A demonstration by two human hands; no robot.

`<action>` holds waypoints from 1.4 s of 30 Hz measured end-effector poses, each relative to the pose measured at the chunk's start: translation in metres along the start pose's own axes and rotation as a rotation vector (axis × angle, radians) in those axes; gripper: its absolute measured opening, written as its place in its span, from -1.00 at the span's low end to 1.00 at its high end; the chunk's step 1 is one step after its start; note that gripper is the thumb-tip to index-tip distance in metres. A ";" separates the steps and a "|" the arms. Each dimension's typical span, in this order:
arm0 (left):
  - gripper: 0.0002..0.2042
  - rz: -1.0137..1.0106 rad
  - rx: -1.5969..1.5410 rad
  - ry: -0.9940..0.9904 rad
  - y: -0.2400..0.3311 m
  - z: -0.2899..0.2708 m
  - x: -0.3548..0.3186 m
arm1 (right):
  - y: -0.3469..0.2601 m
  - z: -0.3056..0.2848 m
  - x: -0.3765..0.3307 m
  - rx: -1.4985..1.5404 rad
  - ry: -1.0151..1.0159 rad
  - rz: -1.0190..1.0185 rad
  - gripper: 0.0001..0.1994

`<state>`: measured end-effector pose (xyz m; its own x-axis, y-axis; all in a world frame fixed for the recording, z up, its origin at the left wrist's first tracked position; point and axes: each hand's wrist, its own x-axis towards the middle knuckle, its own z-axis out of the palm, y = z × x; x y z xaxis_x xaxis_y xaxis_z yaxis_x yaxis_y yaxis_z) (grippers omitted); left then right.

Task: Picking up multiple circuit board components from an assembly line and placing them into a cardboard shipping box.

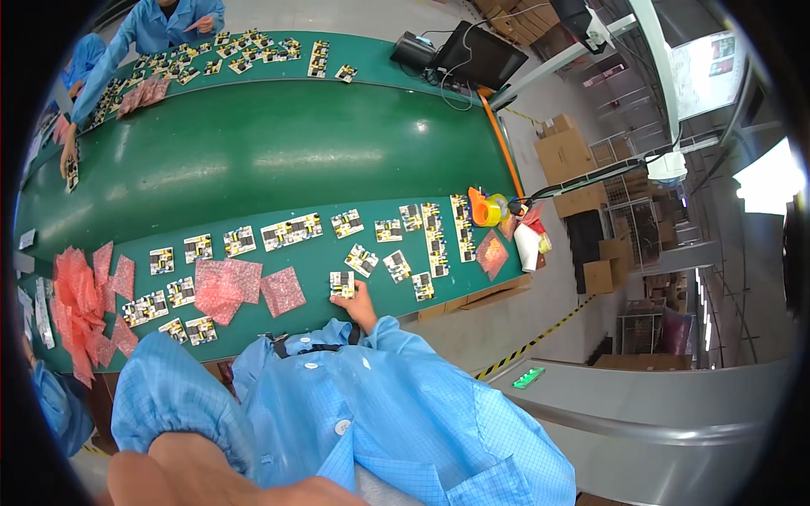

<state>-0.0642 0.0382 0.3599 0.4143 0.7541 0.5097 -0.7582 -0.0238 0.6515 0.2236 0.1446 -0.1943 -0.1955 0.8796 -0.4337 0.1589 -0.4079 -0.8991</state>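
Note:
My right hand [364, 307] pinches a small circuit board [342, 284] by its edge, at the front of the green bench. The board is white with black and yellow parts. My left hand [219, 476] is raised very close to the camera at the lower edge, large and blurred, with its fingers out of sight. Left of the held board lie pink bubble-wrap bags [283, 292]. Single boards [362, 260] lie just beyond my right hand, and joined strips of boards [434, 239] stand to the right.
A heap of pink bubble bags [78, 304] covers the bench's left end. Orange and yellow tape rolls [485, 211] sit at the right end. Across the green belt [278, 135], a person in a blue smock [164, 29] handles boards. A dark monitor [479, 55] stands at the back.

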 end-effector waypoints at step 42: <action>-0.44 -0.500 -0.073 0.169 -0.004 -0.011 -0.091 | 0.010 -0.003 -0.002 -0.066 0.055 -0.072 -0.24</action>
<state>-0.1048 -0.0231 0.3048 0.6517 0.7572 0.0449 -0.5246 0.4072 0.7477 0.2287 0.1392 -0.2025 -0.1559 0.9190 -0.3621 0.2099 -0.3274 -0.9213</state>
